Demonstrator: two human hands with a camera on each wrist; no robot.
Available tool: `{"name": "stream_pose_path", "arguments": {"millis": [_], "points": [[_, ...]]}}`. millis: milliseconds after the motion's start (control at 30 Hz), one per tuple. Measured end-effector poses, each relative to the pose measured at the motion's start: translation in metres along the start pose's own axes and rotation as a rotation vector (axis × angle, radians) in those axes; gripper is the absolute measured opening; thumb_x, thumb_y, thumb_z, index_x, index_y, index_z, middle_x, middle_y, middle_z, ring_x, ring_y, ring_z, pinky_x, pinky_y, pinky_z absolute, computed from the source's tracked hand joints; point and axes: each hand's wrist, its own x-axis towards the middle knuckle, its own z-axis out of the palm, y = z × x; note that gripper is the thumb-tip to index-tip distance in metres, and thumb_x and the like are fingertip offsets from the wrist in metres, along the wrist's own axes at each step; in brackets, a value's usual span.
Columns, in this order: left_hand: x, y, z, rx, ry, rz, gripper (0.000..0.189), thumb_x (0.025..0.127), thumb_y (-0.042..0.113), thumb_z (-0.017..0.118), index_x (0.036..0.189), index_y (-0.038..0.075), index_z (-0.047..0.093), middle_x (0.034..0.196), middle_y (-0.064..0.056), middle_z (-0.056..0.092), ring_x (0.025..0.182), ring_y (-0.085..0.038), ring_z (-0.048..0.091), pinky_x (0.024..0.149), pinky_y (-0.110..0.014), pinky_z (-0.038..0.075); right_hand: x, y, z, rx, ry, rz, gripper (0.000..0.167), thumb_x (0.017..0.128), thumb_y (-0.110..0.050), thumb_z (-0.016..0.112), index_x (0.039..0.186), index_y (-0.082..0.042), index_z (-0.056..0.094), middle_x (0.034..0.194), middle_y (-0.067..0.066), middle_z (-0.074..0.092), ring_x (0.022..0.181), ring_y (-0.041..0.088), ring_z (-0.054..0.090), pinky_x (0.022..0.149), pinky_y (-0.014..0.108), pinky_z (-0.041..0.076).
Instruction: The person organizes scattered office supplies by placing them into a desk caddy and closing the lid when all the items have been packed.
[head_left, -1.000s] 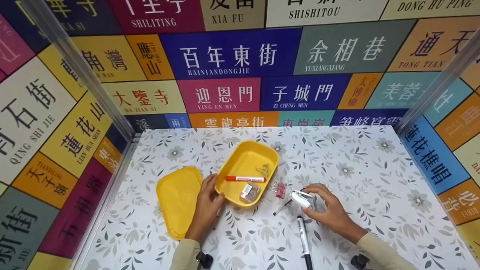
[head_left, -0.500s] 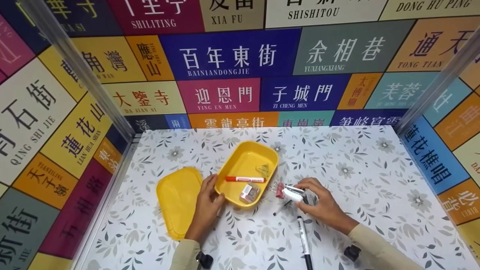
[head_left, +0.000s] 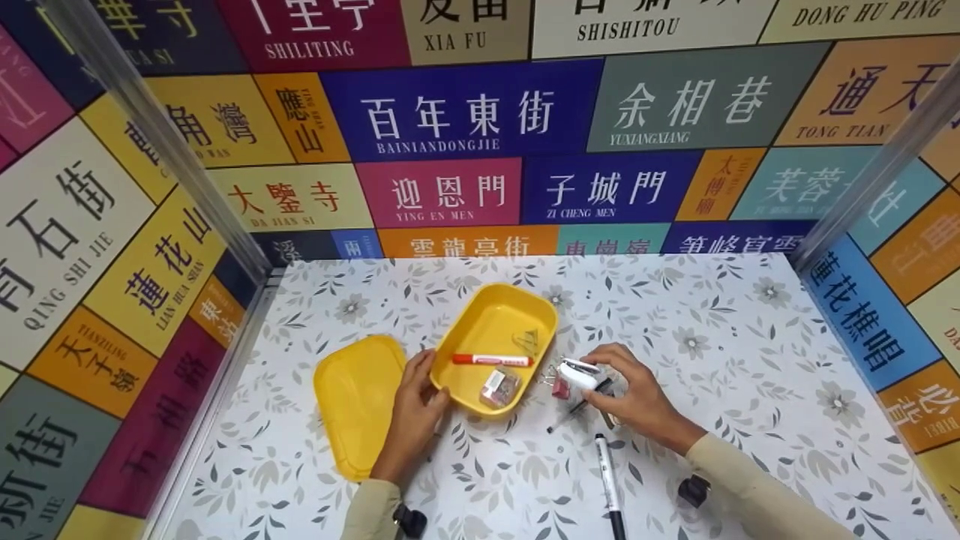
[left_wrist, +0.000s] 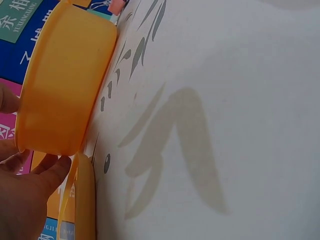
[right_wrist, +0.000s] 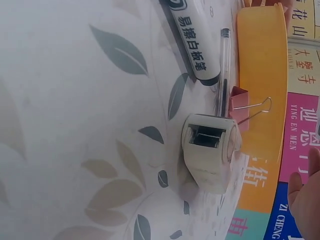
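Note:
My left hand point(head_left: 416, 409) holds the near-left corner of a yellow plastic box point(head_left: 491, 307), fingers and thumb on either side of it. In the left wrist view, fingers and thumb point(left_wrist: 55, 175) meet the box's end wall. Inside the box lie a red marker point(head_left: 491, 360), a small clear pack point(head_left: 499, 385) with a white label and a clear triangular piece point(head_left: 529, 341). My right hand point(head_left: 637, 394) pinches a small white stapler point(head_left: 579, 373) just above a pink binder clip point(head_left: 560, 388) on the table. The right wrist view barely catches the stapler at its edge.
A yellow lid point(head_left: 360, 405) lies left of the box, partly behind the left arm. A black-capped whiteboard marker point(head_left: 607, 480) and a clear pen point(right_wrist: 225, 65) lie near the right hand. Beside them stands a white object point(right_wrist: 210, 155) with a dark rectangular opening. Printed walls surround the table.
My right hand has moved left with the stapler, from the right of the binder clip to above it, nearer the box. The left hand and box have stayed in place.

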Motion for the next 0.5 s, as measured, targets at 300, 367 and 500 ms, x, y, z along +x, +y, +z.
{"name": "stream_pose_path", "arguments": {"millis": [300,367,500], "points": [[0.0,0.004,0.0,0.034,-0.009,-0.055,0.071,0.1,0.001,0.066,0.167,0.006,0.045,0.175,-0.011,0.036,0.156,-0.027,0.046,0.126,-0.039,0.043,0.007,0.004,0.002,-0.009,-0.047,0.024,0.051,0.086,0.007,0.089,0.132,-0.012,0.075,0.131,0.008,0.067,0.126,0.021,0.06,0.112,0.023,0.049],[0.0,0.005,0.0,0.04,-0.009,-0.065,0.071,0.1,0.002,0.066,0.168,0.007,0.045,0.176,-0.01,0.036,0.157,-0.026,0.046,0.126,-0.039,0.043,0.009,0.006,0.002,-0.004,-0.056,0.032,0.05,0.088,0.004,0.089,0.132,-0.013,0.075,0.133,0.006,0.067,0.128,0.02,0.06,0.112,0.024,0.05],[0.0,0.004,0.0,0.046,-0.011,-0.074,0.072,0.1,0.003,0.066,0.168,0.007,0.044,0.176,-0.009,0.035,0.158,-0.026,0.044,0.126,-0.041,0.043,0.013,0.008,0.004,0.0,-0.065,0.035,0.048,0.089,0.002,0.089,0.133,-0.013,0.075,0.133,0.006,0.067,0.128,0.022,0.06,0.114,0.022,0.048]]}}
